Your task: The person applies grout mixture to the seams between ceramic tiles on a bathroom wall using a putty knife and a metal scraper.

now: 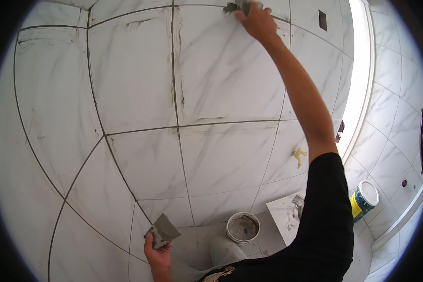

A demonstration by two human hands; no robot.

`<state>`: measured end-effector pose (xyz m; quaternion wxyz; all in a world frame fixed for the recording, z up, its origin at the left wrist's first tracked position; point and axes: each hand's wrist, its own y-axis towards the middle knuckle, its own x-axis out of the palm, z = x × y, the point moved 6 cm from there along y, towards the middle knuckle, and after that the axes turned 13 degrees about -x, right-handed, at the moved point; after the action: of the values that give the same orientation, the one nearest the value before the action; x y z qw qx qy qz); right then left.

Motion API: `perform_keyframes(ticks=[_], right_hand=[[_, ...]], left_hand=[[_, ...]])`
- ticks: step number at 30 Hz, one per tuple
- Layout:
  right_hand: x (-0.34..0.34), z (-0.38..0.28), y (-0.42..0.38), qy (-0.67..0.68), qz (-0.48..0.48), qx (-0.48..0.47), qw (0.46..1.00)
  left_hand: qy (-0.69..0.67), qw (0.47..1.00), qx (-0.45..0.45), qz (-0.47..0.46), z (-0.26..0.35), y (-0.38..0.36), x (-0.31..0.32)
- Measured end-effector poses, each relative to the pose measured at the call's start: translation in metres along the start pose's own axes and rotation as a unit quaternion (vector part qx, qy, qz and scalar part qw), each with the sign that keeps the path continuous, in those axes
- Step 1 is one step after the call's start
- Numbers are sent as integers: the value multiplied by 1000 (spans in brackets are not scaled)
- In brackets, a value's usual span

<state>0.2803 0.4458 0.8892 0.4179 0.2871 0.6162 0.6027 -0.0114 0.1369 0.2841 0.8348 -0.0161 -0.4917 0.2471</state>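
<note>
My left hand point(159, 256) is low in the view, closed around a flat, square-edged grey scraper point(165, 230) with dark grout paste on it. High up, my right arm reaches to the tiled wall point(230, 70). There my right hand point(260, 23) is closed on a small grey scraper point(244, 5), partly cut off by the top edge of the view. This scraper is against a horizontal tile joint. A dark smear of grout point(230, 8) lies just left of it. Dark grout lines the joints, and smudges mark the white marbled tiles beside them.
A white bucket point(243, 228) holding grey paste stands on the floor near my knee. Beside it lies a smeared white board point(282, 218). A yellow-and-green paint tub point(363, 199) stands to the right. A pale tap point(299, 157) sticks out from the wall, left of a bright doorway point(359, 61).
</note>
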Motion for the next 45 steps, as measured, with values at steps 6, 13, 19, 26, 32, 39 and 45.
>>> perform_keyframes(ticks=[6, 13, 19, 26, 32, 39, 45], right_hand=[[-7, -30, -39, -13, -135, -83, 987], [-18, -64, 57, -144, -167, -360, 906], [-42, 80, 31, -252, -273, -280, 885], [-76, 31, -14, -39, -116, -106, 987], [-13, -124, 5, 83, -29, -76, 993], [56, -177, 9, 65, 7, -109, 992], [14, -169, 16, 31, -152, -223, 962]], left_hand=[[-14, 1000, 12, 11, -2, -1, -12], [24, 999, 18, 40, -4, 4, 7], [5, 1000, 6, 18, -26, 26, -3], [-7, 1000, -21, -4, -18, 25, 2], [-25, 999, -10, -26, -9, 6, 3], [-63, 998, 3, -2, -8, -5, -30], [-54, 998, 19, -6, 0, -4, -24]])
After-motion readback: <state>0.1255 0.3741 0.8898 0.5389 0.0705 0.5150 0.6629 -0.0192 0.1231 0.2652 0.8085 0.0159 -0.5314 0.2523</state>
